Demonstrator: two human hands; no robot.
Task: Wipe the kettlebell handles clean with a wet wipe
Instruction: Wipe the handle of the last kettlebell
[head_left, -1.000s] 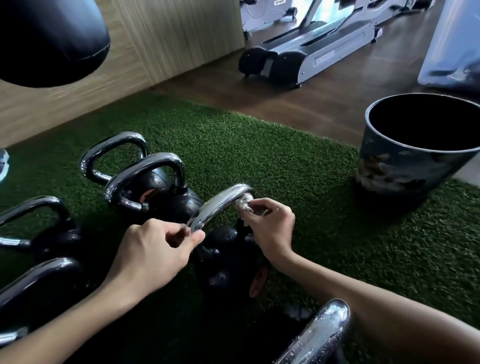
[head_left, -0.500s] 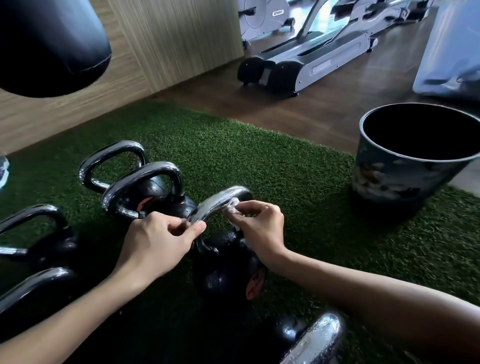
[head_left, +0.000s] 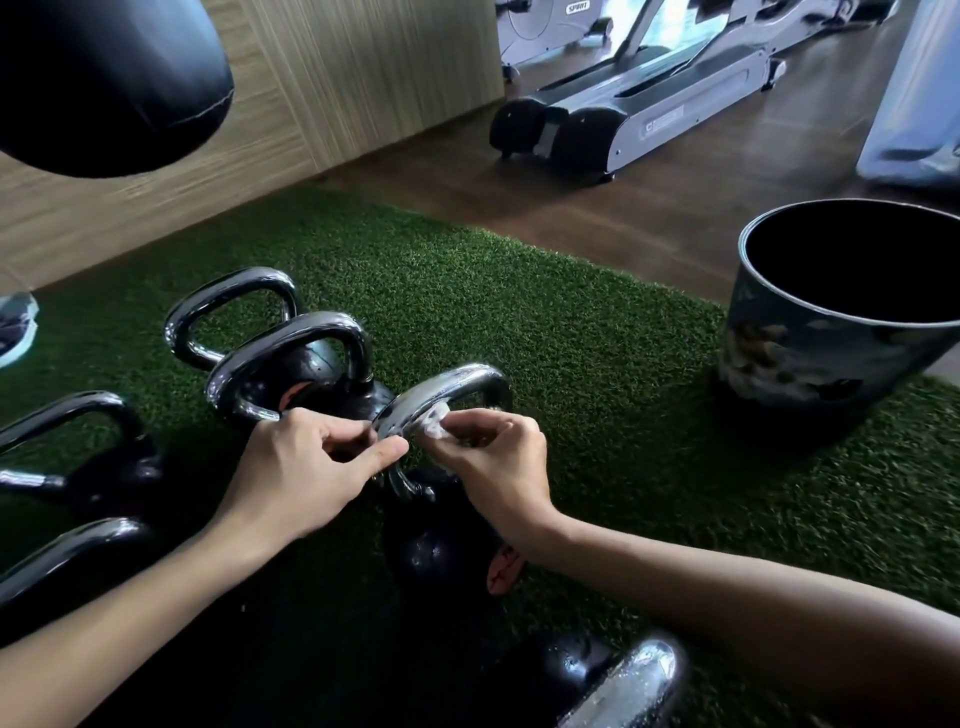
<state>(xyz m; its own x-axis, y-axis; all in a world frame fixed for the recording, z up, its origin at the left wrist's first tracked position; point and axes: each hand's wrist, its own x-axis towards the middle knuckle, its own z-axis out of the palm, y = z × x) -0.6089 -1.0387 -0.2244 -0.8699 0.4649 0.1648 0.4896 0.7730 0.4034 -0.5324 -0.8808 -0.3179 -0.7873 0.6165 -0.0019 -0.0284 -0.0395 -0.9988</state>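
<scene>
Chrome handle (head_left: 467, 375) of the kettlebell (head_left: 441, 551) at mid-turf (head_left: 571, 338) is held at its left bend by the left grip (head_left: 296, 467). The wet wipe (head_left: 435, 422), pinched in the right grip (head_left: 493, 457), has been drawn leftward along it, so the top bar is judged wiped.

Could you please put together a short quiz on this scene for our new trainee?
1. True or false: the right hand presses the wet wipe against the kettlebell handle.
2. Where does the dark bin stand?
A. on the green turf, to the right of the kettlebells
B. on the wooden floor beside the treadmill
C. between the two hands
3. Which hand pinches that same handle with bare fingers, without a wipe?

Key: 1 true; 2 A; 3 the left hand.
</scene>
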